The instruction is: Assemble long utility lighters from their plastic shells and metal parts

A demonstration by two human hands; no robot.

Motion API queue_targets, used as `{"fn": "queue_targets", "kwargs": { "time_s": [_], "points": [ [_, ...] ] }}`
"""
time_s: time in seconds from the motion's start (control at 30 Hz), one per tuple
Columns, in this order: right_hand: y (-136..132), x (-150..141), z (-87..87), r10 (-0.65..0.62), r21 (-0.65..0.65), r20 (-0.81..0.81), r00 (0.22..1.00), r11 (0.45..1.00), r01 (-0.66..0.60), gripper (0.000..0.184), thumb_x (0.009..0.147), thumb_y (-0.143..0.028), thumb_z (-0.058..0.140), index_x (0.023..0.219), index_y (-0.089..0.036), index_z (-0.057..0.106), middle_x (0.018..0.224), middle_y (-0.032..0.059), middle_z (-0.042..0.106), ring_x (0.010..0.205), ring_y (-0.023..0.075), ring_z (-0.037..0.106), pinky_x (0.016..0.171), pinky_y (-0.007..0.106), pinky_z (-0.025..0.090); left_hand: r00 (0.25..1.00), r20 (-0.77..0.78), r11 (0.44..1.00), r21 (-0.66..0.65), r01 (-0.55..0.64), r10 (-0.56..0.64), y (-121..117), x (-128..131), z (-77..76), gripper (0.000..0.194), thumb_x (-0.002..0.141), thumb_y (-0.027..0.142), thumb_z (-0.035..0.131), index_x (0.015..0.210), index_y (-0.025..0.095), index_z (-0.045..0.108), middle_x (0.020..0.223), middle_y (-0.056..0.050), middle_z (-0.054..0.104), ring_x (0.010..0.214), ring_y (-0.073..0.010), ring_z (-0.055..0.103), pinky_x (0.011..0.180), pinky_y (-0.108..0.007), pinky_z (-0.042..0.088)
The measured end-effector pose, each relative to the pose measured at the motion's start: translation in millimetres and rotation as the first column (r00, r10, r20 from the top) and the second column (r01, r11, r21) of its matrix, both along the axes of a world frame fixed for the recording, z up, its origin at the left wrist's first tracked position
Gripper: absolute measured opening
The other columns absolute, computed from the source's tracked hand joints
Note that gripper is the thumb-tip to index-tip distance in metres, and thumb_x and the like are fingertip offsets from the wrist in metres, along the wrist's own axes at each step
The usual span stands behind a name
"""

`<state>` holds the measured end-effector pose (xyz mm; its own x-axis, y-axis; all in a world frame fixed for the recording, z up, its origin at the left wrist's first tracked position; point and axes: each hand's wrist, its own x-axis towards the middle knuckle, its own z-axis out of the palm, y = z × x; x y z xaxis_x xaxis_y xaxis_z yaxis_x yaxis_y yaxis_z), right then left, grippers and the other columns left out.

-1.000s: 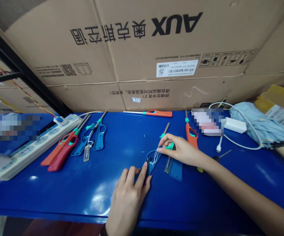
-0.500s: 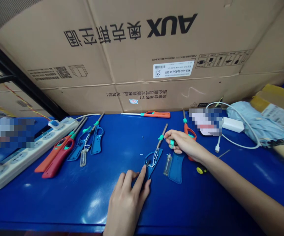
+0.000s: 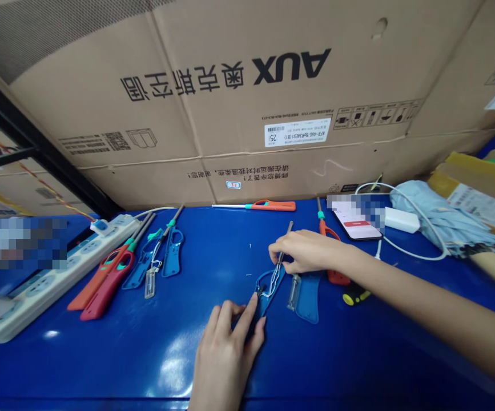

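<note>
On the blue tabletop lies an opened long-neck lighter: a blue shell half (image 3: pixel 267 302) with white wires (image 3: pixel 275 281) and a metal tube (image 3: pixel 289 228) pointing away from me. My left hand (image 3: pixel 229 342) grips the shell's near end, its index fingertip pressing on a small dark part. My right hand (image 3: pixel 301 251) is closed round the base of the tube, hiding the green collar there. Whether the small green piece is still in these fingers is hidden. Just right of the wired half lie a clear fuel tank (image 3: pixel 293 294) and the other blue shell half (image 3: pixel 308 299).
Left are another opened blue lighter (image 3: pixel 170 251), two red-orange lighters (image 3: pixel 108 274) and a power strip (image 3: pixel 54 274). An orange lighter (image 3: pixel 273 205) lies at the back. Right are another orange lighter (image 3: pixel 337 277), a screwdriver (image 3: pixel 352 298), a phone (image 3: pixel 356 220) and a white cable (image 3: pixel 422 251).
My right hand drew back rightward from the lighter with a small green piece in its fingers, then returned to the tube's base. My left hand stays on the shell. The view shifted slightly.
</note>
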<state>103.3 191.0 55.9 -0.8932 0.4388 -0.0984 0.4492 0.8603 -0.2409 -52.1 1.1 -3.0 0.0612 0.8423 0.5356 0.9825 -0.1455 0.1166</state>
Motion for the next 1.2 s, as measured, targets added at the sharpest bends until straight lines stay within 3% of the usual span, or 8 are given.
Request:
{"fn": "queue_targets", "kwargs": {
  "time_s": [0.13,0.33,0.5,0.67,0.83,1.2],
  "points": [
    [2.6,-8.8,9.7,0.041,0.076,0.091,0.995,0.996,-0.048,0.018,0.067,-0.013,0.063,0.08,-0.024,0.067,0.071,0.0014,0.062,0.059,0.0157,0.053,0.05,0.027,0.027,1.0,-0.012,1.0,-0.003,-0.003,0.003,0.1,-0.7,-0.9,0.032,0.087,0.03,0.054,0.117,0.021,0.061,0.078,-0.003,0.054,0.069,-0.0157,0.054,0.062,-0.027,0.045],
    [-0.9,1.1,20.1,0.03,0.034,0.069,0.997,0.999,-0.033,0.017,0.069,-0.016,0.064,0.083,-0.025,0.07,0.074,0.0018,0.063,0.065,0.0169,0.057,0.052,0.026,0.031,1.0,-0.002,1.0,0.012,0.0,0.0,0.6,-0.6,-1.5,0.031,0.087,0.029,0.054,0.117,0.021,0.061,0.078,-0.003,0.053,0.069,-0.0153,0.053,0.063,-0.026,0.045],
    [-2.7,11.4,17.6,0.019,-0.013,0.106,0.994,1.0,-0.017,0.017,0.076,-0.021,0.061,0.088,-0.025,0.071,0.082,0.0039,0.066,0.074,0.0192,0.06,0.06,0.027,0.038,1.0,0.01,1.0,0.011,0.011,-0.011,0.7,-0.5,-1.3,0.032,0.087,0.027,0.054,0.118,0.02,0.06,0.079,-0.003,0.052,0.071,-0.0156,0.053,0.063,-0.027,0.045],
    [-12.1,12.8,15.1,0.047,-0.058,0.029,0.998,0.997,-0.045,0.021,0.079,-0.03,0.063,0.099,-0.027,0.068,0.085,0.0032,0.066,0.079,0.0202,0.061,0.066,0.029,0.041,1.0,0.012,1.0,-0.005,0.015,-0.015,0.8,-0.5,-1.1,0.032,0.087,0.027,0.055,0.118,0.02,0.06,0.08,-0.003,0.052,0.071,-0.016,0.053,0.063,-0.028,0.045],
    [-20.5,8.8,9.8,0.084,-0.121,-0.006,0.996,0.989,-0.084,0.016,0.084,-0.032,0.06,0.096,-0.025,0.068,0.086,0.0027,0.066,0.08,0.0194,0.062,0.066,0.027,0.041,1.0,0.011,1.0,-0.002,0.016,-0.016,1.1,-0.1,-0.8,0.032,0.087,0.026,0.055,0.118,0.019,0.06,0.08,-0.003,0.052,0.071,-0.0161,0.053,0.063,-0.028,0.045],
    [-12.0,7.6,-0.2,0.136,-0.194,-0.119,0.984,0.968,-0.157,0.014,0.086,-0.026,0.059,0.087,-0.023,0.072,0.078,0.0009,0.063,0.071,0.0129,0.059,0.063,0.023,0.04,1.0,0.021,1.0,-0.01,0.005,-0.005,-0.4,0.6,-1.0,0.029,0.087,0.027,0.054,0.114,0.021,0.062,0.078,-0.003,0.053,0.071,-0.0161,0.053,0.065,-0.028,0.045]
  ]
}}
